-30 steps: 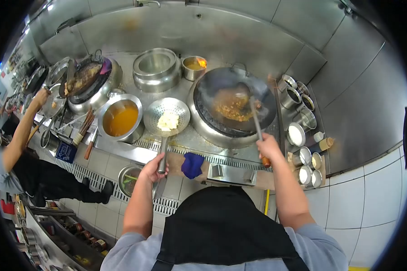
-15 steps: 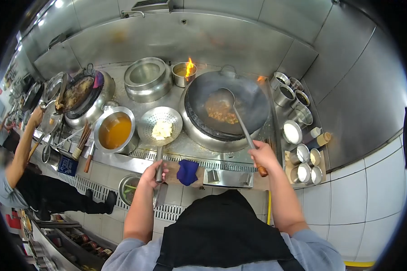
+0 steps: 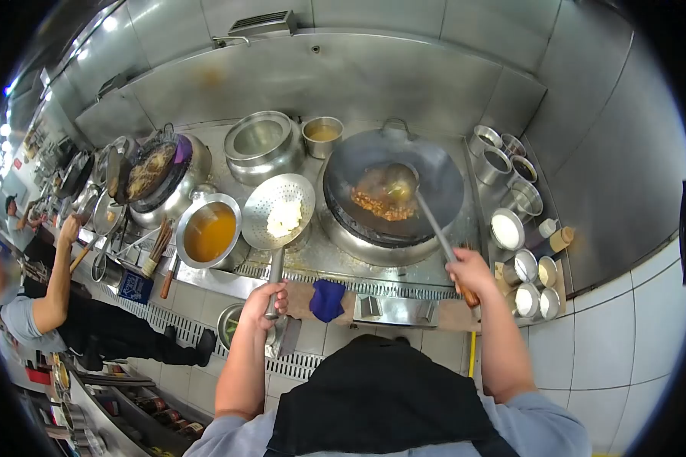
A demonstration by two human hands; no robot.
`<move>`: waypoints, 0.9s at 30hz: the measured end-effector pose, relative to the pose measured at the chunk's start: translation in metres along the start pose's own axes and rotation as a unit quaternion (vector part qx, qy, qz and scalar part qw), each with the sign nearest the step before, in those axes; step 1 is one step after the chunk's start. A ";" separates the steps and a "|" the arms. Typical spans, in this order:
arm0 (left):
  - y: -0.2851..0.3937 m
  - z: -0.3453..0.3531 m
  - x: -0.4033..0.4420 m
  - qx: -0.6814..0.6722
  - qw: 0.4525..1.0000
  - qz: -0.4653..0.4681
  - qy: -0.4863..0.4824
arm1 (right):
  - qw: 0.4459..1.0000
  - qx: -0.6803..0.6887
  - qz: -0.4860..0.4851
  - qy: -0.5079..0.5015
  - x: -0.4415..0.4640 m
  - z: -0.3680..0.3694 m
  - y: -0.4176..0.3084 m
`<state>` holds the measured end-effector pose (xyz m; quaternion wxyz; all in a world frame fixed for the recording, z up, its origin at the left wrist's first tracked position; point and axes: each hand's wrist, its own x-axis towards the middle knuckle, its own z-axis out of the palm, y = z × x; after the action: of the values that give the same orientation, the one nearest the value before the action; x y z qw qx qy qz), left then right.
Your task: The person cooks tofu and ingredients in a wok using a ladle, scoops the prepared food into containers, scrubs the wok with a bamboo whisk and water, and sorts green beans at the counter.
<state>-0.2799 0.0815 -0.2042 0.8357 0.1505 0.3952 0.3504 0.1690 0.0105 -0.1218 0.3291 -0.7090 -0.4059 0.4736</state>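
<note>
My left hand is closed round the handle of a perforated strainer ladle. Pale, soft-looking chunks lie in its bowl, held left of the wok. My right hand grips a long-handled ladle near its wooden end. The ladle's bowl is down inside the large dark wok, with some yellowish liquid in it. Brown minced-looking food in a little sauce lies at the wok's bottom, beside the ladle bowl.
A steel pot of orange liquid stands at left, with a lidded-looking pot and a small pot behind. Seasoning containers line the right side. A blue cloth lies on the front edge. A co-worker works at far left.
The flame at the small pot is no longer visible. The ladle bowl has shifted within the wok and now shows yellowish liquid. The whole view has moved slightly.
</note>
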 end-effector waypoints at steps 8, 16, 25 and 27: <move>-0.022 0.019 0.004 0.041 0.999 0.005 0.006 | 0.987 0.136 0.046 -0.069 0.009 0.010 0.005; -0.037 0.028 -0.020 0.094 0.994 0.026 0.045 | 0.982 -0.115 -0.056 0.140 0.034 -0.002 0.035; -0.042 0.026 -0.036 0.120 0.990 0.044 0.052 | 0.998 -0.018 -0.040 0.034 0.058 0.004 0.005; -0.042 0.031 -0.042 0.132 0.989 0.046 0.057 | 0.952 -0.200 -0.135 0.189 0.100 0.010 0.024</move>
<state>-0.2556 0.0230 -0.1829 0.7678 0.2567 0.4778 0.3410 0.1881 0.0889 -0.1858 0.3126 -0.7753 -0.5145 0.1910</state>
